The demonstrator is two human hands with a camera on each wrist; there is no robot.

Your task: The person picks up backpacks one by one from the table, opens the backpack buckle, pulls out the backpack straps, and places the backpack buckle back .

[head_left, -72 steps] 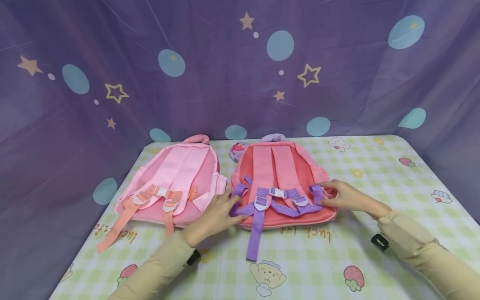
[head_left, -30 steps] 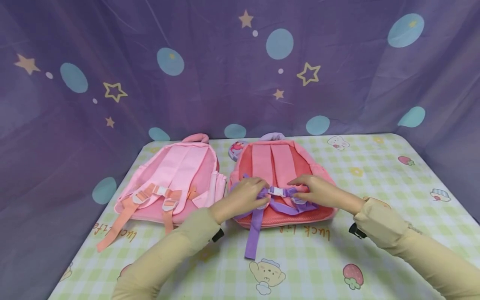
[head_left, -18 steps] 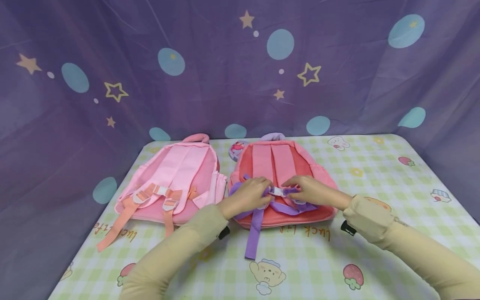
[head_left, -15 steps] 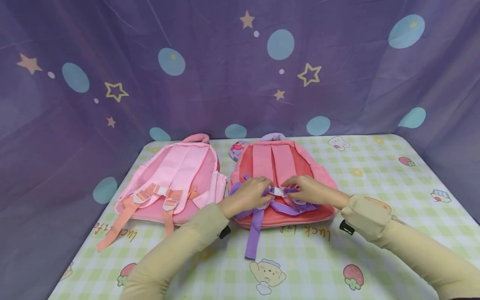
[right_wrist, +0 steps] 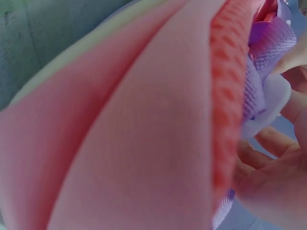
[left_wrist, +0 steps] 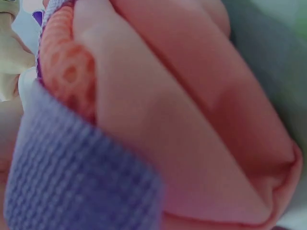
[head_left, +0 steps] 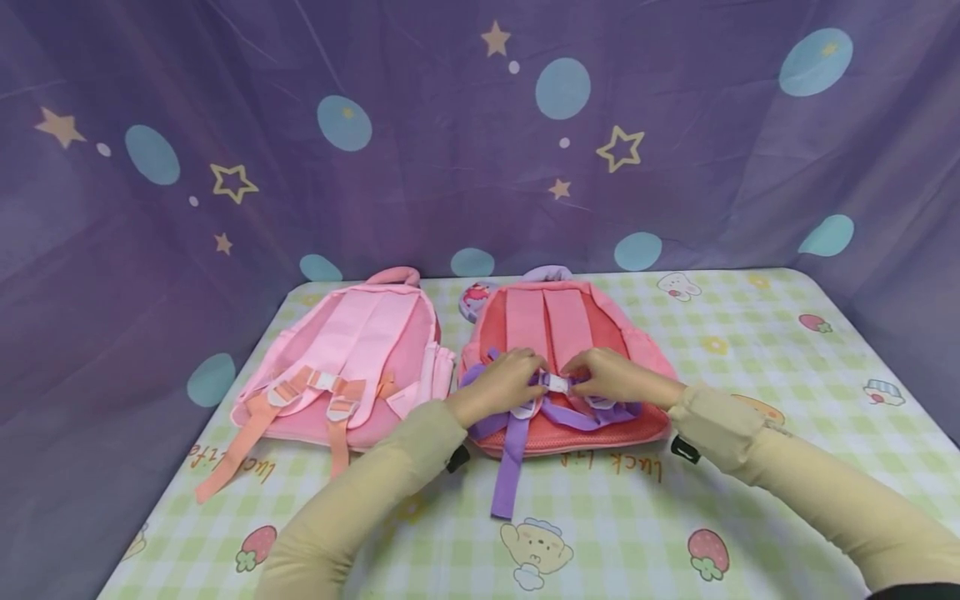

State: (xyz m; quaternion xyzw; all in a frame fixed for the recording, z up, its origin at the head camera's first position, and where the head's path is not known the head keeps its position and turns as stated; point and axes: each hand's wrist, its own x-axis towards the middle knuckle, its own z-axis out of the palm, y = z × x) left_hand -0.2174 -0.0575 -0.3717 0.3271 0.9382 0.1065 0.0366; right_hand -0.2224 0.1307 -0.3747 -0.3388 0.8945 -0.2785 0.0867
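A coral backpack (head_left: 637,350) lies on the table, its padded straps and purple webbing facing up. Across the straps runs a short purple webbing piece with a white side-release buckle (head_left: 557,383). My left hand (head_left: 498,383) pinches the buckle's left end, fingertips bent around it. On the other side my right hand (head_left: 618,377) pinches the right end. The buckle's two ends are mostly covered by fingertips. In the left wrist view purple webbing (left_wrist: 81,167) lies near the backpack's side. The right wrist view shows a white strap adjuster (right_wrist: 273,103) close to the fingers.
A light pink backpack (head_left: 330,333) with orange webbing lies to the left, against the coral one. A round purple charm (head_left: 475,300) sits behind, between them. The checked tablecloth (head_left: 622,533) spreads in front; a purple curtain (head_left: 450,200) hangs behind.
Both hands have left the webbing at the backpack's lower sides and come inward to the white buckle. Over the last half second the right hand has drawn closer to it.
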